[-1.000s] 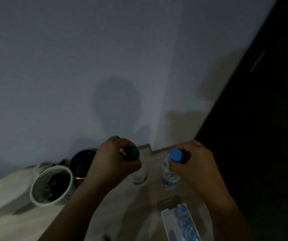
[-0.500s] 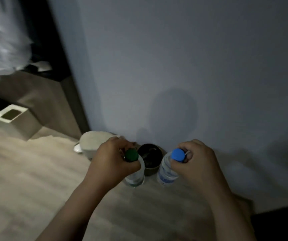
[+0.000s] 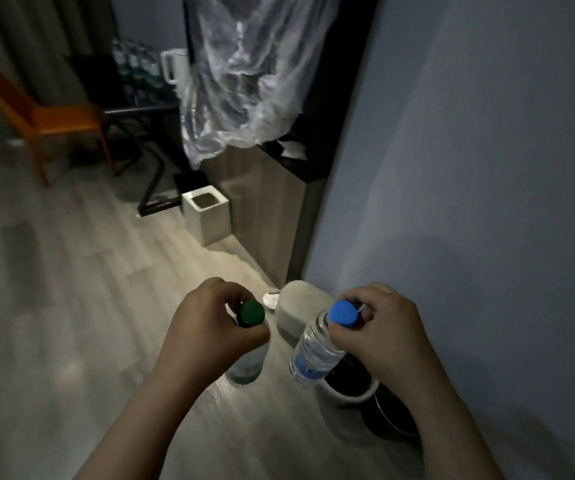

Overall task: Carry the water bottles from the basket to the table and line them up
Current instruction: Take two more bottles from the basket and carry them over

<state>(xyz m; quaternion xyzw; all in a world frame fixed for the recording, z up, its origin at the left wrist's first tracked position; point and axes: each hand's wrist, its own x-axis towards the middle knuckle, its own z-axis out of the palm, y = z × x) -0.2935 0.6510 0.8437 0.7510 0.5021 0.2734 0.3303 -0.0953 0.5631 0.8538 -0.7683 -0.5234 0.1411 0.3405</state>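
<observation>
Carrying two bottles above wooden floor (image 3: 71, 306): left hand (image 3: 206, 323) grips green-capped bottle (image 3: 248, 362) by neck, near upright, cap up; right hand (image 3: 379, 334) pinches blue-capped bottle (image 3: 314, 358) by neck, long axis tilted, base toward lower left.

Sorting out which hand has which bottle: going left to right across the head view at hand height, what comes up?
Left hand → clear plastic bottle with green cap → clear plastic bottle with blue cap → right hand.
</observation>
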